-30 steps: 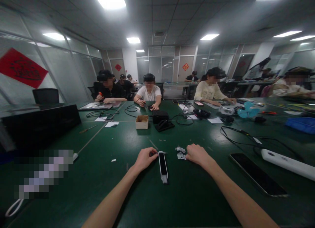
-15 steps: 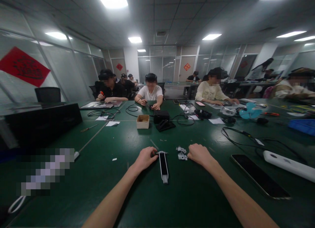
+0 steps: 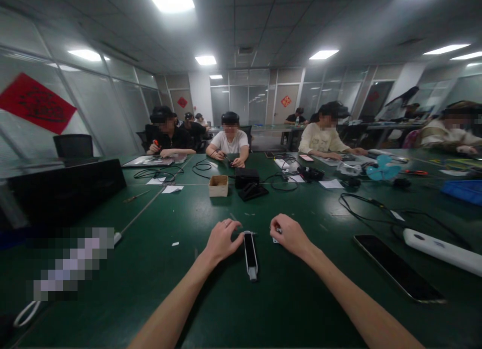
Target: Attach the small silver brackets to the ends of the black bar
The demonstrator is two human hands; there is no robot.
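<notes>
On the green table, a narrow white-framed device with a dark face [image 3: 250, 253] lies lengthwise, its grey end toward me. Just left of its top end is my left hand [image 3: 225, 241], thumb and fingers apart, holding nothing; the thumb comes close to the frame. To the right of the device, my right hand [image 3: 291, 233] is curled down over a few small metal plates with holes [image 3: 275, 240]. Its fingertips close on one of these pieces, which the hand mostly hides.
A small open cardboard box [image 3: 218, 187] and a black box [image 3: 247, 177] stand ahead. At right lie a dark phone [image 3: 395, 266], a long white device [image 3: 440, 251] and black cables. A black panel [image 3: 68, 191] stands at left. People sit across the table.
My right hand has moved left onto the small metal plates, covering most of them. My left hand has let go of the device's top end, its fingers spreading.
</notes>
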